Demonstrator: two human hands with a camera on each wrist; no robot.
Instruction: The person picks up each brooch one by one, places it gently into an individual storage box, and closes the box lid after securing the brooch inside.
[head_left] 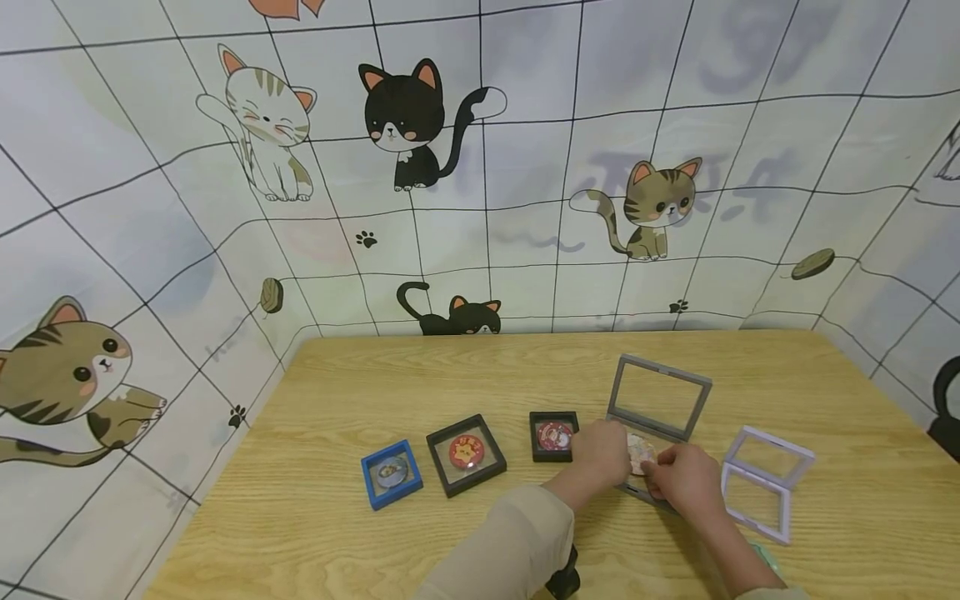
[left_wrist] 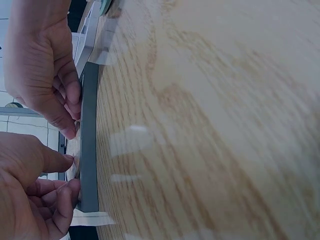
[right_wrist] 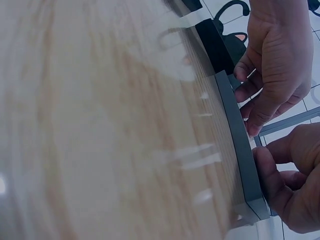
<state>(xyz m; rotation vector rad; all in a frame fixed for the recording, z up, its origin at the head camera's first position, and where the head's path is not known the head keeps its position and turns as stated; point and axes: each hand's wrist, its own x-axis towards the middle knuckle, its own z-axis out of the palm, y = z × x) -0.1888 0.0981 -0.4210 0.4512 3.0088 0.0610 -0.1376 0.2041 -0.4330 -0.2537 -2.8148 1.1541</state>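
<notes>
A round, pale patterned badge (head_left: pixel 640 452) lies over the lower half of an unfolded grey display frame (head_left: pixel 701 410), whose other half stands raised behind it. My left hand (head_left: pixel 600 452) pinches the badge's left edge between thumb and fingers. From the right, my right hand (head_left: pixel 684 481) holds the opposite edge with curled fingertips. In the left wrist view the two hands meet just above the frame's front wall (left_wrist: pixel 89 140), which hides the badge's lower part. The right wrist view shows the same wall (right_wrist: pixel 239 142) low beside the fingertips.
Left of the hands on the wooden table (head_left: pixel 330 550) are a small black frame (head_left: pixel 553 457), a larger black frame (head_left: pixel 472 483) and a blue frame (head_left: pixel 397 497), each with a round badge inside. An unfolded lilac frame (head_left: pixel 785 517) lies right, near a green object (head_left: pixel 765 557).
</notes>
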